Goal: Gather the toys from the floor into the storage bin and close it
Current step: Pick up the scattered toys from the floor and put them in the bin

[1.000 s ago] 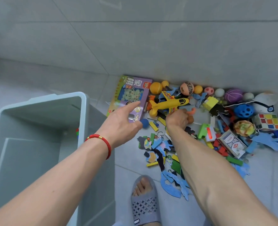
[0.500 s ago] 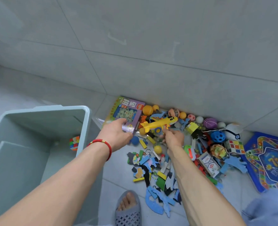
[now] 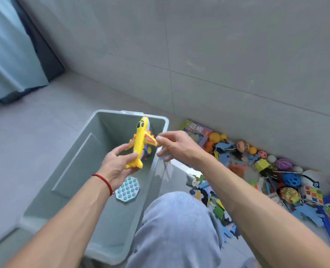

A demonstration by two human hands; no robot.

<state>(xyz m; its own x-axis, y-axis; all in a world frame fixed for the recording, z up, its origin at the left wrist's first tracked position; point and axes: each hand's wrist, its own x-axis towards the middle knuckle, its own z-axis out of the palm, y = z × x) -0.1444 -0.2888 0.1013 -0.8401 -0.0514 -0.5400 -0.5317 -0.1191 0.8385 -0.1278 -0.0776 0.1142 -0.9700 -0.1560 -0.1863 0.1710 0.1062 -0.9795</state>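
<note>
Gripped at the tail by the left hand (image 3: 116,165), yellow toy plane (image 3: 140,143), lifted off the floor pile a second ago, now hangs over the storage bin (image 3: 161,120), right hand (image 3: 174,146) loose-fingered and empty beside its wing; drop pending.

The storage bin (image 3: 160,120) stood open-topped, its mouth wide and mostly unblocked. Over it, the left hand (image 3: 117,163) gripped the yellow toy plane (image 3: 140,144), filling the near-right part of the opening, and the right hand (image 3: 176,146) hovered with loose fingers above the bin's right rim. Down on the bin's bottom lay only a pale blue bubble pad (image 3: 127,188); the left half was bare. A bent knee (image 3: 179,219) overlapped the bin's near right corner. To the right, the toy pile (image 3: 257,171) crowded the floor (image 3: 44,117) against the wall (image 3: 218,55); floor left of the bin lay open.
</note>
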